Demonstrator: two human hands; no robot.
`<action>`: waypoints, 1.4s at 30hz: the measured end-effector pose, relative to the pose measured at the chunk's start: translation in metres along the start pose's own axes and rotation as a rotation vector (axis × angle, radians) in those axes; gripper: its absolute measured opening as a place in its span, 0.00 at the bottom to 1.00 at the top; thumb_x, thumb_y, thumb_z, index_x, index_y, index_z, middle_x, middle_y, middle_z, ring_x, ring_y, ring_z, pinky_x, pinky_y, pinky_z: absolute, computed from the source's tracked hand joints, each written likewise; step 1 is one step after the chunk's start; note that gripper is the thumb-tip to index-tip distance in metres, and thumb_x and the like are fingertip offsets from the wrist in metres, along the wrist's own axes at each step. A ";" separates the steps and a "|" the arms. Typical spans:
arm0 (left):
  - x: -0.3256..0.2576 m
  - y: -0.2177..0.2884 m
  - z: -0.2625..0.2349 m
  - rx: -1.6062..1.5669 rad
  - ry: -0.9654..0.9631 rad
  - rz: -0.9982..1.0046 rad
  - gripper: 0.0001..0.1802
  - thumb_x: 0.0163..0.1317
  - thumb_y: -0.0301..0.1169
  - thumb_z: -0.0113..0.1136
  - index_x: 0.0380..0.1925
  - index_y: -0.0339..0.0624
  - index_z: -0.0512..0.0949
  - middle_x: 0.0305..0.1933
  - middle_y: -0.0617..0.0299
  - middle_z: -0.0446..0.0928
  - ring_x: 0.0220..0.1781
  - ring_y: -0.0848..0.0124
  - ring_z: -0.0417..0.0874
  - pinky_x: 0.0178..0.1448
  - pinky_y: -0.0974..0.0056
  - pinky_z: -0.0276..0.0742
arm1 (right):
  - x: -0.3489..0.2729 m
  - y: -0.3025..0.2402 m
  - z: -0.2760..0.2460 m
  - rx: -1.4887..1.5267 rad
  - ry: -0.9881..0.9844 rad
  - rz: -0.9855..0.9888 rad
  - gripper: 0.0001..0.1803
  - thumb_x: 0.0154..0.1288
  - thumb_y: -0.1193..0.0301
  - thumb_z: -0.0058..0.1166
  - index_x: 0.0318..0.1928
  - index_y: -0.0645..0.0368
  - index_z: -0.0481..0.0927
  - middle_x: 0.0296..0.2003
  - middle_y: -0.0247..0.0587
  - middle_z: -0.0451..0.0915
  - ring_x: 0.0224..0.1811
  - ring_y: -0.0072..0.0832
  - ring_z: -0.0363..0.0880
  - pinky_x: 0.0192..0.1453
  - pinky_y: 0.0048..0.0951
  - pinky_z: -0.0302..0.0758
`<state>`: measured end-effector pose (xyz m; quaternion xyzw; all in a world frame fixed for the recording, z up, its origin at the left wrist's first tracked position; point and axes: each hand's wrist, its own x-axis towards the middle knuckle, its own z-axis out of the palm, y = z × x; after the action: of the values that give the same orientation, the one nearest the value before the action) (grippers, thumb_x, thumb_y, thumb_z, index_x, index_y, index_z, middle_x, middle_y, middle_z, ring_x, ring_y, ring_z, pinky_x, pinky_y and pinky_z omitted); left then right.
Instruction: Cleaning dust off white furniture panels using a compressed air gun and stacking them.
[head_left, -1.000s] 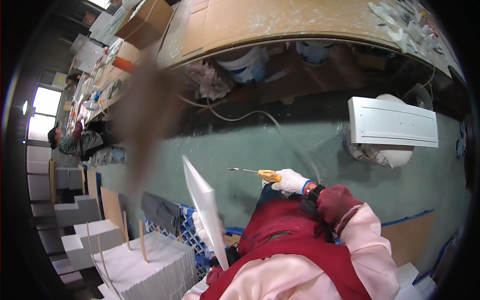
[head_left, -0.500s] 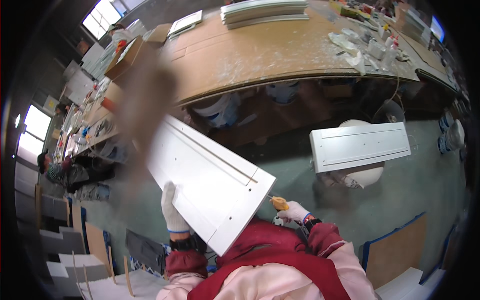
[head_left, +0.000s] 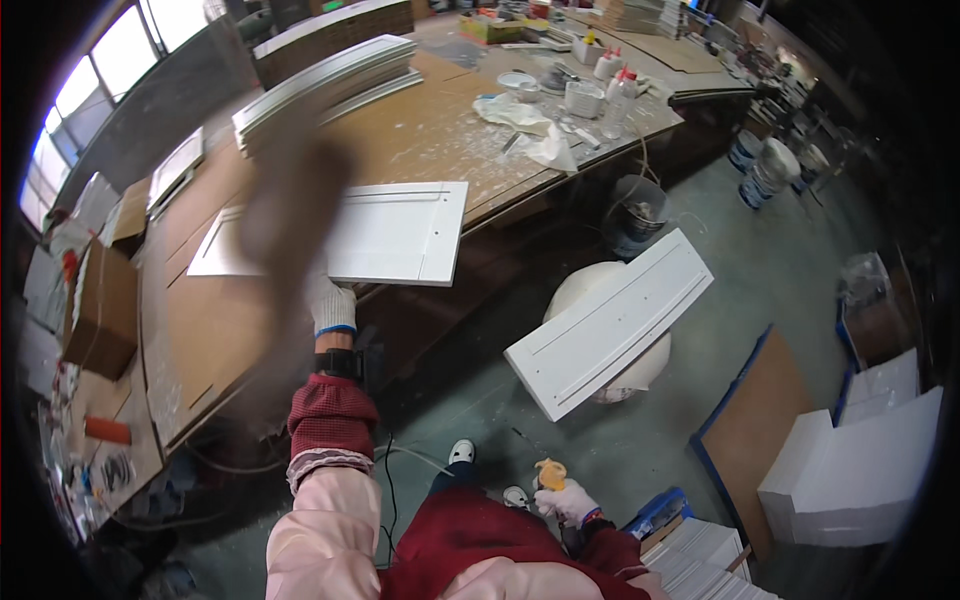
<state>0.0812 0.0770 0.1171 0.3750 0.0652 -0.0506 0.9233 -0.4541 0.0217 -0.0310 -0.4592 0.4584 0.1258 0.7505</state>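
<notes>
One white rectangular panel is now swinging over the brown cardboard-topped table beyond my gripping gloved left hand, my gloved right hand clutching a yellow-handled tool.

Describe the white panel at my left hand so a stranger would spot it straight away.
Find the big cardboard-topped workbench. A rectangular white panel juts past its near edge, with the white-gloved left hand at the panel's lower side. The other white panel lies across a round white container; this one overhangs the bench.
</notes>
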 end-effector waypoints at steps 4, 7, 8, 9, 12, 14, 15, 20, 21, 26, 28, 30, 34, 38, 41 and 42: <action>0.094 -0.077 -0.047 0.987 -0.131 0.788 0.16 0.62 0.35 0.59 0.47 0.39 0.75 0.43 0.59 0.77 0.43 0.66 0.79 0.44 0.60 0.79 | 0.001 0.005 0.038 0.005 -0.031 0.122 0.10 0.57 0.73 0.60 0.39 0.59 0.77 0.26 0.32 0.78 0.24 0.20 0.76 0.29 0.21 0.72; 0.112 -0.120 -0.010 0.809 -0.077 0.510 0.18 0.61 0.36 0.59 0.49 0.40 0.75 0.43 0.58 0.77 0.42 0.65 0.79 0.45 0.60 0.78 | -0.005 -0.007 0.064 0.013 0.063 0.124 0.09 0.55 0.67 0.62 0.33 0.58 0.79 0.22 0.30 0.77 0.22 0.18 0.74 0.26 0.20 0.69; 0.117 -0.124 0.006 0.708 -0.042 0.350 0.20 0.61 0.38 0.60 0.49 0.39 0.74 0.42 0.55 0.77 0.42 0.63 0.80 0.46 0.59 0.77 | -0.011 -0.023 0.074 0.005 0.076 0.133 0.10 0.55 0.67 0.62 0.34 0.58 0.79 0.22 0.29 0.76 0.22 0.17 0.73 0.26 0.20 0.69; 0.118 -0.129 0.022 0.614 -0.013 0.179 0.22 0.60 0.39 0.61 0.50 0.39 0.74 0.42 0.53 0.78 0.41 0.62 0.80 0.46 0.59 0.77 | -0.013 -0.031 0.077 -0.017 0.069 0.127 0.10 0.55 0.68 0.62 0.35 0.58 0.78 0.22 0.30 0.76 0.22 0.17 0.72 0.26 0.21 0.69; 0.121 -0.137 0.057 1.056 -0.128 0.179 0.26 0.58 0.43 0.61 0.51 0.37 0.73 0.41 0.47 0.79 0.40 0.59 0.80 0.47 0.58 0.75 | -0.012 -0.041 0.087 -0.075 0.076 0.071 0.12 0.56 0.64 0.61 0.35 0.60 0.79 0.24 0.34 0.78 0.25 0.21 0.75 0.31 0.24 0.73; 0.130 -0.136 0.054 1.623 -0.384 0.569 0.26 0.58 0.44 0.60 0.50 0.36 0.73 0.41 0.47 0.79 0.40 0.60 0.80 0.46 0.59 0.75 | -0.013 -0.041 0.091 -0.085 0.068 0.108 0.11 0.56 0.65 0.61 0.35 0.59 0.79 0.23 0.32 0.77 0.24 0.19 0.73 0.29 0.23 0.70; 0.138 -0.133 0.050 1.596 -0.544 0.644 0.22 0.61 0.42 0.58 0.48 0.37 0.74 0.40 0.48 0.79 0.40 0.62 0.80 0.45 0.61 0.75 | -0.010 -0.038 0.092 -0.105 0.058 0.122 0.11 0.56 0.65 0.60 0.34 0.59 0.79 0.22 0.31 0.77 0.23 0.19 0.72 0.28 0.23 0.69; -0.070 -0.143 0.091 0.269 -0.686 -0.667 0.06 0.64 0.28 0.49 0.29 0.42 0.74 0.30 0.56 0.75 0.36 0.64 0.78 0.37 0.63 0.74 | -0.032 -0.022 0.083 0.062 0.210 0.126 0.09 0.55 0.64 0.60 0.27 0.56 0.78 0.19 0.28 0.74 0.20 0.17 0.70 0.24 0.21 0.65; -0.076 -0.153 0.049 0.460 -0.833 -0.706 0.07 0.62 0.32 0.53 0.26 0.44 0.71 0.25 0.62 0.69 0.29 0.68 0.73 0.31 0.63 0.69 | -0.035 -0.036 0.086 0.026 0.202 0.063 0.09 0.54 0.64 0.60 0.24 0.55 0.77 0.18 0.28 0.74 0.19 0.16 0.70 0.22 0.21 0.64; -0.163 -0.174 -0.059 1.122 -0.782 -1.045 0.18 0.53 0.46 0.65 0.29 0.44 0.73 0.21 0.69 0.60 0.20 0.78 0.64 0.20 0.68 0.62 | -0.004 -0.021 0.087 0.175 0.125 -0.003 0.02 0.51 0.75 0.57 0.27 0.60 0.77 0.16 0.31 0.73 0.14 0.16 0.65 0.17 0.22 0.60; -0.192 -0.184 -0.058 1.055 -0.632 -1.047 0.22 0.51 0.49 0.66 0.29 0.41 0.76 0.22 0.66 0.65 0.21 0.73 0.67 0.22 0.65 0.67 | -0.017 -0.038 0.092 0.181 0.156 -0.025 0.03 0.50 0.74 0.56 0.24 0.58 0.76 0.15 0.31 0.72 0.14 0.18 0.67 0.16 0.24 0.60; -0.221 -0.208 -0.054 1.113 -0.649 -0.923 0.26 0.52 0.53 0.65 0.30 0.37 0.76 0.24 0.62 0.71 0.22 0.72 0.69 0.23 0.65 0.69 | -0.033 -0.034 0.088 0.167 0.210 -0.024 0.04 0.50 0.73 0.56 0.23 0.56 0.75 0.15 0.32 0.72 0.13 0.20 0.67 0.16 0.25 0.60; -0.237 -0.228 -0.060 1.240 -0.693 -0.792 0.32 0.52 0.55 0.64 0.35 0.31 0.78 0.29 0.57 0.77 0.27 0.68 0.76 0.26 0.61 0.74 | -0.033 0.017 0.082 0.243 0.292 0.034 0.03 0.50 0.73 0.56 0.26 0.57 0.75 0.15 0.34 0.72 0.14 0.22 0.69 0.17 0.26 0.62; -0.218 -0.238 -0.059 1.283 -0.617 -0.819 0.28 0.54 0.47 0.63 0.42 0.29 0.77 0.43 0.51 0.76 0.39 0.58 0.79 0.33 0.55 0.80 | -0.053 0.035 0.079 0.333 0.321 0.020 0.03 0.51 0.73 0.57 0.25 0.57 0.76 0.15 0.34 0.73 0.14 0.22 0.69 0.18 0.25 0.64; -0.202 -0.250 -0.073 1.184 -0.643 -0.786 0.27 0.54 0.46 0.63 0.46 0.35 0.75 0.46 0.55 0.74 0.41 0.57 0.78 0.33 0.53 0.80 | -0.060 0.046 0.074 0.278 0.361 -0.008 0.04 0.52 0.72 0.58 0.25 0.58 0.77 0.15 0.33 0.73 0.13 0.21 0.68 0.16 0.24 0.63; -0.205 -0.250 -0.073 1.183 -0.640 -0.837 0.26 0.54 0.45 0.62 0.47 0.38 0.74 0.51 0.54 0.71 0.45 0.56 0.77 0.34 0.52 0.80 | -0.060 0.054 0.072 0.291 0.357 -0.017 0.04 0.52 0.72 0.58 0.25 0.58 0.77 0.15 0.33 0.73 0.13 0.21 0.68 0.16 0.24 0.63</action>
<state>-0.1624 -0.0416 -0.0738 0.7150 -0.1055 -0.5254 0.4489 -0.4790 0.1227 -0.0020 -0.3650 0.5933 -0.0311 0.7168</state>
